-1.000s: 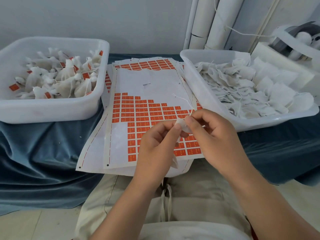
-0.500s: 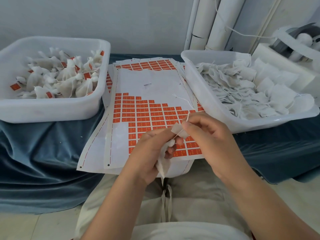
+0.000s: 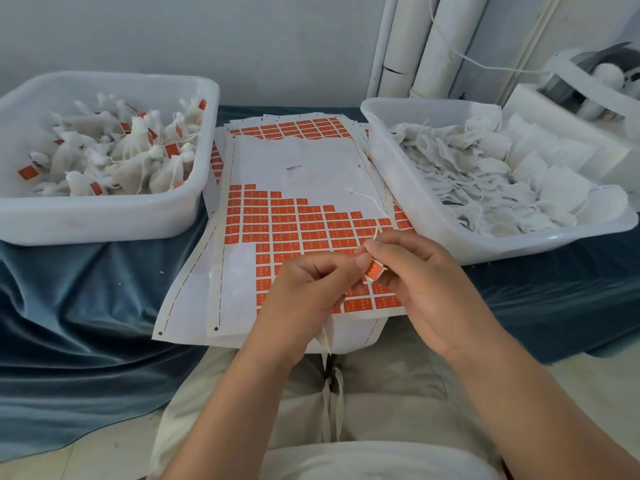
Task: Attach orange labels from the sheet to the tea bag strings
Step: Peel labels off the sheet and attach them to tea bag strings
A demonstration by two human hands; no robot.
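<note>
My right hand [image 3: 420, 278] pinches a small orange label [image 3: 374, 271] folded over a thin white string whose end sticks up above my fingers. My left hand [image 3: 304, 289] is curled around a white tea bag [image 3: 325, 336], whose lower tip hangs below the palm. Both hands hover over the near end of the label sheet [image 3: 294, 230], which lies between two bins and holds several rows of orange labels. The upper part of the sheet is bare white backing.
A white bin [image 3: 104, 216] at the left holds tea bags with orange labels. A white bin [image 3: 450, 233] at the right holds plain tea bags with strings. Blue cloth [image 3: 86, 306] covers the table. White pipes [image 3: 426, 46] and a machine [image 3: 588, 88] stand behind.
The label has turned from its white side to its orange face between my right fingers. My left hand lowered and closed around the tea bag.
</note>
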